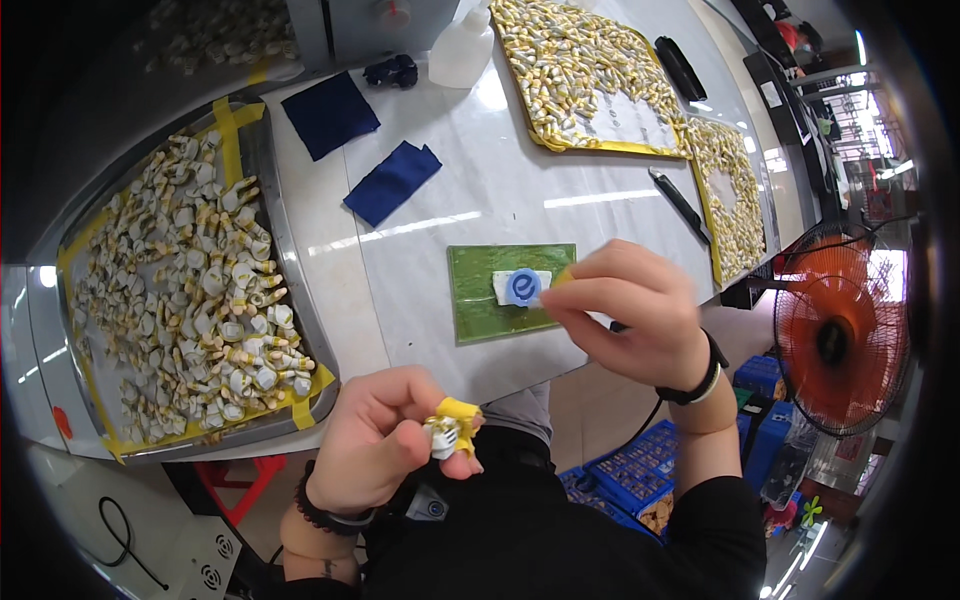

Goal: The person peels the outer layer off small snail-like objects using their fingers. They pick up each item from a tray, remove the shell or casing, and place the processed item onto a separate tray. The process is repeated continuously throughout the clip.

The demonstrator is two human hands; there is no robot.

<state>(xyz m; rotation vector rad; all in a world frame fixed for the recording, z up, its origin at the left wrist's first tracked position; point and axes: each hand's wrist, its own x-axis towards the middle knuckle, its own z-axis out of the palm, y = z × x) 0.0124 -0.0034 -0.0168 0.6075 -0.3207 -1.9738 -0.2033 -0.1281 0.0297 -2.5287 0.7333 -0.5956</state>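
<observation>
My left hand (378,440) is closed in a pinch around a small white-and-yellow piece (443,437) with dark stripes, held in front of my body. Yellow covering shows at the fingertips there. Over the right edge of a green rectangular board (475,318), my right hand (635,312) has its thumb and fingers pressed together; what they hold, if anything, is too small to make out. A yellow patch shows by its index fingertip. Right at those fingertips, a round light-blue disc (523,288) with a darker curved mark lies on a white pad (502,287) on the board.
Left stands a metal-rimmed tray (290,250) of white-and-yellow pieces. Yellow-edged trays (610,150) of small pieces lie at back right, beside a black cutter knife (680,205). Dark-blue cloths (395,183) and a white bottle (462,50) sit farther back. An orange fan (838,330) stands right.
</observation>
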